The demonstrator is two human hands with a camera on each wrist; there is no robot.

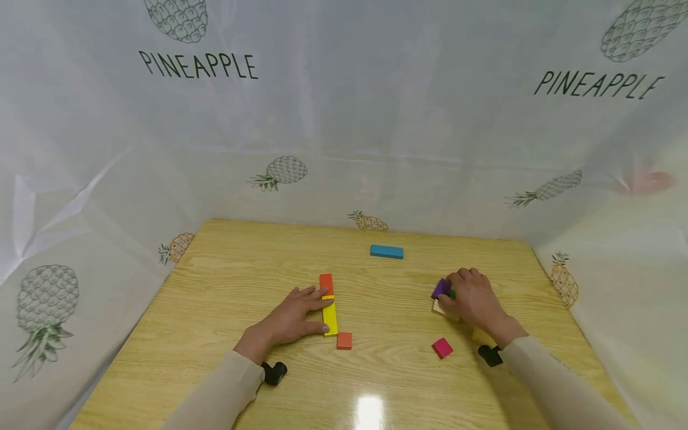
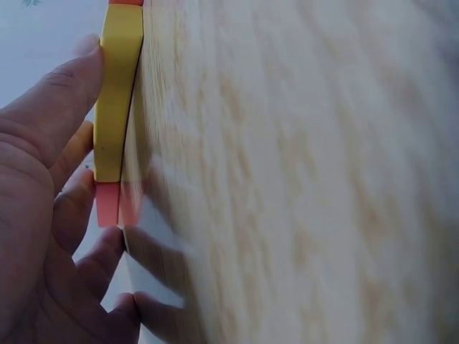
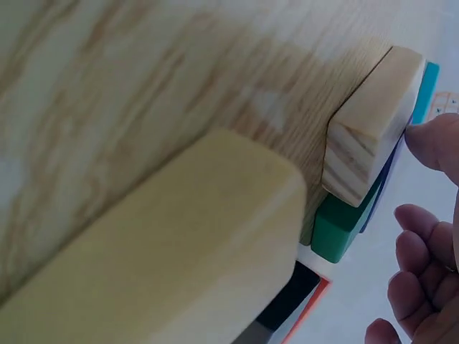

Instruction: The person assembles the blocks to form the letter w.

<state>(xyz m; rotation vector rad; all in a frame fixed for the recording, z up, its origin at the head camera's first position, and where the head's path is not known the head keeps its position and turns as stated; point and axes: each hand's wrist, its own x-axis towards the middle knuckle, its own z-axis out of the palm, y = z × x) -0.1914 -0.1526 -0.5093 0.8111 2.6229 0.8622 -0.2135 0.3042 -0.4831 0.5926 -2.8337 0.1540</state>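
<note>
My left hand (image 1: 292,316) lies on a long yellow block (image 1: 330,319) and a red-orange block (image 1: 326,282) placed end to end. Its thumb touches the yellow block's near end, and its fingers are spread. In the left wrist view the yellow block (image 2: 118,93) lies flat on the wood. My right hand (image 1: 475,298) is over a small cluster: a purple block (image 1: 441,289), a plain wooden block (image 1: 439,308) and a green block (image 3: 337,226). In the right wrist view its thumb touches the cluster, while the other fingers bend loosely apart from it.
Near the left hand is a small orange-red square block (image 1: 344,341). A crimson block (image 1: 442,347) lies in front of the cluster, and a blue block (image 1: 386,251) at the back. A pale yellow block (image 3: 165,244) sits under the right wrist. Pineapple-print sheeting (image 1: 333,119) surrounds the table.
</note>
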